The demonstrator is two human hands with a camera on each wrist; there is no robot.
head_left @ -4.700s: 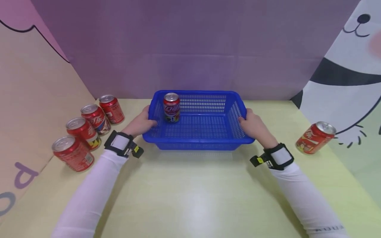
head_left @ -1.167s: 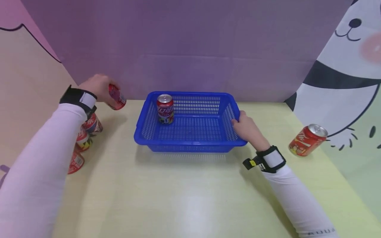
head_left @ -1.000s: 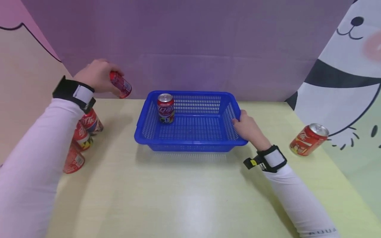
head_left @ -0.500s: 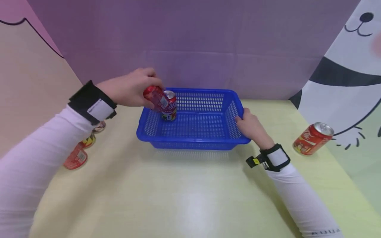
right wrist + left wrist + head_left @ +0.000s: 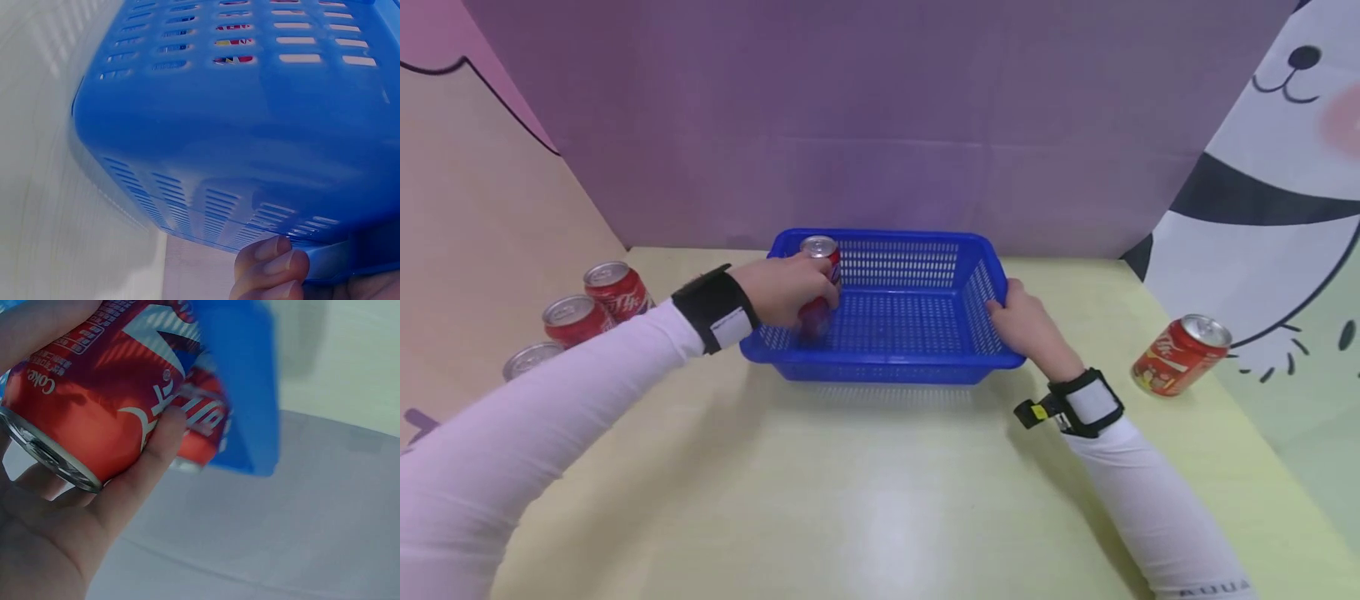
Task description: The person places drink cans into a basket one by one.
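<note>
My left hand (image 5: 790,290) reaches over the left rim of a blue plastic basket (image 5: 887,358), gripping a red Coke can (image 5: 94,394). In the left wrist view the thumb and fingers wrap around the can, its metal top facing the palm. In the head view that can is partly hidden by the hand and low inside the basket. Another red can (image 5: 822,247) stands upright in the basket's back left corner, just behind the held one. My right hand (image 5: 1030,325) holds the basket's right rim, its fingertips (image 5: 278,262) curled under the edge in the right wrist view.
Several red cans (image 5: 617,292) stand in a row at the table's left side, partly covered by my left sleeve. One red can (image 5: 1182,354) stands alone on the right. A purple wall (image 5: 880,125) rises behind the basket, with printed panels at both sides.
My left hand let go of the basket's left rim, took the rearmost can from the left row, lifted it and carried it right, down into the basket. The right hand stayed on the rim.
</note>
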